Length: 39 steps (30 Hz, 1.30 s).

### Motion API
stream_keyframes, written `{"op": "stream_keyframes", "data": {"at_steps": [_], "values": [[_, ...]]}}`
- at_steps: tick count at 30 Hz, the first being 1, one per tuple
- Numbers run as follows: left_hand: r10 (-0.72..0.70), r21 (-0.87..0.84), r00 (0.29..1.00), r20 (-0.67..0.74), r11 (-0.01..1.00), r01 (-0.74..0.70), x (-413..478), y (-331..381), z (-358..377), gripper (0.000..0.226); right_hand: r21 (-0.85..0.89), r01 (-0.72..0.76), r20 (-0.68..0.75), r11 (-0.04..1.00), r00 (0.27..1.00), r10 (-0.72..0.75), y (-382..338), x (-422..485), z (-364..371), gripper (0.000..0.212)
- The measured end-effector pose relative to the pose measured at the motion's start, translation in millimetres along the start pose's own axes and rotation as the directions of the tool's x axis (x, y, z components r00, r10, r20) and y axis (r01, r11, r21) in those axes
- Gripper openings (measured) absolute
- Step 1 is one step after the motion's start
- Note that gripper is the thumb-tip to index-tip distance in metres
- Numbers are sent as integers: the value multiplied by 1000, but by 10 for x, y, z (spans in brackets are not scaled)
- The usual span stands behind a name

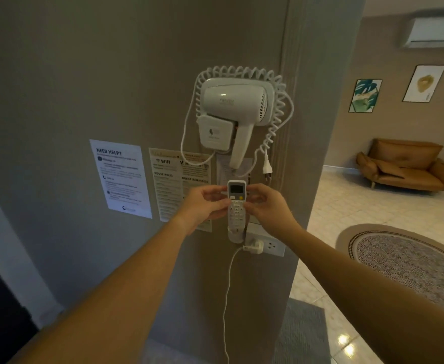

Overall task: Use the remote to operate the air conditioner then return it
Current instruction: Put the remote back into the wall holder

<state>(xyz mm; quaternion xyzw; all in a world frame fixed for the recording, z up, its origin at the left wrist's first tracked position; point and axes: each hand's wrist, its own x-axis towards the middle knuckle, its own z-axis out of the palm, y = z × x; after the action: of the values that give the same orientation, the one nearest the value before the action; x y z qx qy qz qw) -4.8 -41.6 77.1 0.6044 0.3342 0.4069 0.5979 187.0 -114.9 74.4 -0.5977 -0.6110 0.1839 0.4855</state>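
Note:
A white remote with a small screen and a yellow button stands upright on the grey wall, its lower end inside a white wall holder. My left hand grips the remote's left edge, and my right hand grips its right edge. The white air conditioner hangs high on the far wall at the upper right.
A white wall-mounted hair dryer with a coiled cord hangs just above the remote. Printed notices are stuck to the wall at left. A socket with a white plug sits below right. A brown sofa and round rug lie beyond.

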Motion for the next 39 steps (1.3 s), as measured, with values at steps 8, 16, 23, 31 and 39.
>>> {"op": "stream_keyframes", "data": {"at_steps": [8, 16, 23, 31, 39], "values": [[-10, 24, 999, -36, 1000, 11, 297, -396, -86, 36, -55, -42, -15, 998, 999, 41, 329, 144, 291, 28], [-25, -25, 999, -26, 999, 24, 540, -727, -119, 38, -158, -55, -17, 986, 998, 53, 596, 250, 441, 35], [-54, -21, 998, -25, 998, 53, 653, -933, -123, 37, -222, -78, -21, 972, 997, 76, 779, 299, 528, 31], [-120, 47, 993, -2, 992, 120, 683, -1046, -107, 34, -272, -122, 3, 955, 992, 128, 842, 358, 541, 24], [-147, -6, 986, -73, 989, 147, 706, -1029, -84, 26, -320, -120, 2, 940, 992, 127, 889, 373, 573, 24]]}}
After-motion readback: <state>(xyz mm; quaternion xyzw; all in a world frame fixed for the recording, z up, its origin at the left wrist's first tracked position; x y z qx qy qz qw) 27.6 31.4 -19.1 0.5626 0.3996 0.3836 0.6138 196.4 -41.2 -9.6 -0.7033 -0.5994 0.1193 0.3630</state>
